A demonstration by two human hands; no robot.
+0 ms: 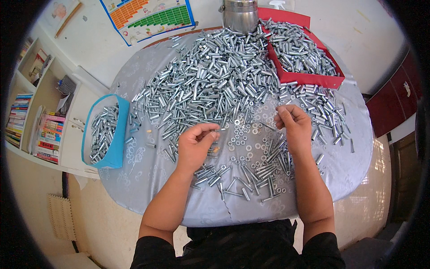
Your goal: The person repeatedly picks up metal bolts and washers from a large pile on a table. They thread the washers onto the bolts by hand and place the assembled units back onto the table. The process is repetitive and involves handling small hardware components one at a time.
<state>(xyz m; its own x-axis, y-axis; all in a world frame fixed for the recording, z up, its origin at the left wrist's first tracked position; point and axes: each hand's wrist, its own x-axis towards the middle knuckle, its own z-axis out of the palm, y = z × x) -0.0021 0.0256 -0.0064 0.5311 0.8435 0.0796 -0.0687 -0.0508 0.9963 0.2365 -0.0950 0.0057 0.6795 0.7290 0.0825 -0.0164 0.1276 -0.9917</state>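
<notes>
Nearest to us, bolts (267, 171) lie loose on the grey tablecloth (143, 190). Beyond them, the left hand (195, 142) pinches a small metal piece (222, 129); the right hand (293, 127) has fingertips pressed together, and we cannot tell what is inside. Between both hands we see nuts (241, 132); farther, a metal heap (210, 76), a red box (309, 79) and a steel pot (240, 18).

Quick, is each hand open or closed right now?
Left hand: closed, apparently holding a small silver metal piece.
Right hand: fingers curled; grip cannot be told.
</notes>
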